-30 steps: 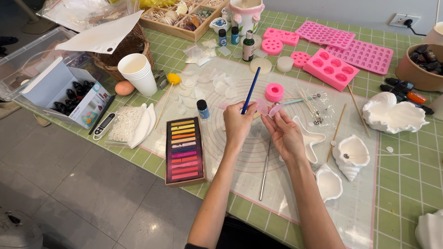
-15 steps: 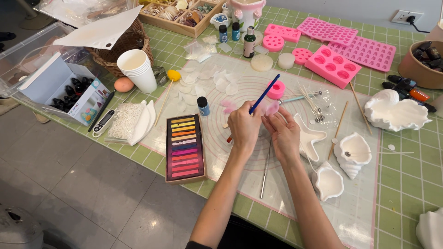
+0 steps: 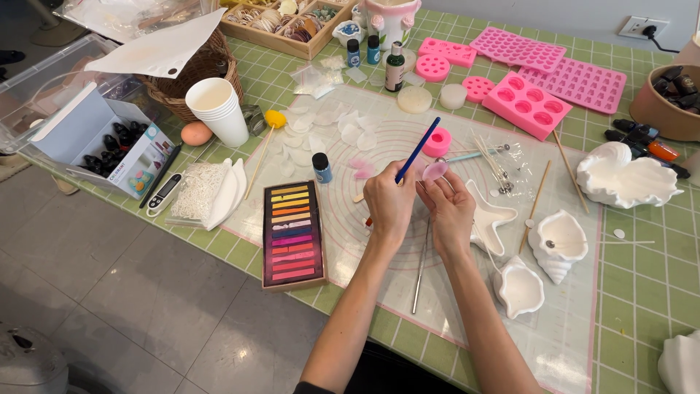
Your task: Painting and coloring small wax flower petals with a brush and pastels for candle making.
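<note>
Blue-handled, a thin brush (image 3: pixel 417 152) is gripped in the left hand (image 3: pixel 389 203) at the centre of the frame, its handle slanting toward the upper right. A small pink petal-shaped piece (image 3: pixel 435 171) is pinched by the fingers of the right hand (image 3: pixel 450 208) just beside it, above the translucent mat (image 3: pixel 379 284) on the green-checked table (image 3: pixel 649 292). A box of coloured pastels (image 3: pixel 292 233) is seen left of the hands.

My single head-worn view looks steeply down and forward over the green gridded table (image 3: pixel 642 292), close enough that both forearms fill the lower centre; floor shows at left.
</note>
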